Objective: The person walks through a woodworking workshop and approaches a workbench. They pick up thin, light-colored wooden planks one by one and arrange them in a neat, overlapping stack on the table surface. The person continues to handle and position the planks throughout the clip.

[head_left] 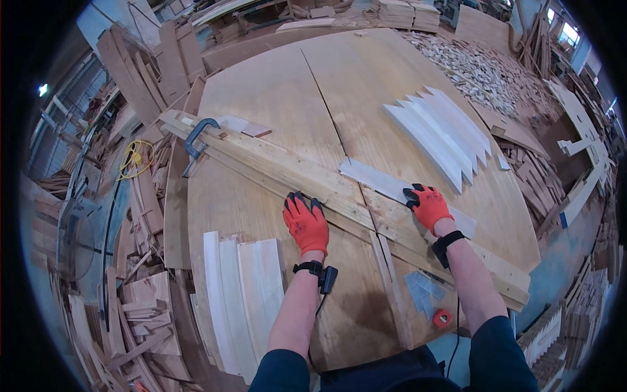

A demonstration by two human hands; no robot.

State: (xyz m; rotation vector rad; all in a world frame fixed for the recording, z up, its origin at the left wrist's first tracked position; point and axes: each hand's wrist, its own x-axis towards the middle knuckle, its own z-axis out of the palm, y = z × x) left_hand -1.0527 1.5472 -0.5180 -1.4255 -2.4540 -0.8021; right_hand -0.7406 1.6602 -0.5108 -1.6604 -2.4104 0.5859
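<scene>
My left hand, in a red work glove with black fingertips, lies against the near edge of a long wooden beam, fingers stretched out. The beam runs slantwise across the tabletop. At its upper left end a blue C-clamp grips it. My right hand, gloved the same way, has its bent fingers on a thin whitish board lying along the beam's far side. The palm hides part of that board. Both wrists wear black straps.
Several zigzag-ended white boards lie at the far right of the wooden tabletop. Other pale boards lie near left. A red tape measure and clear plastic pieces sit near the front edge. Scrap wood surrounds the table.
</scene>
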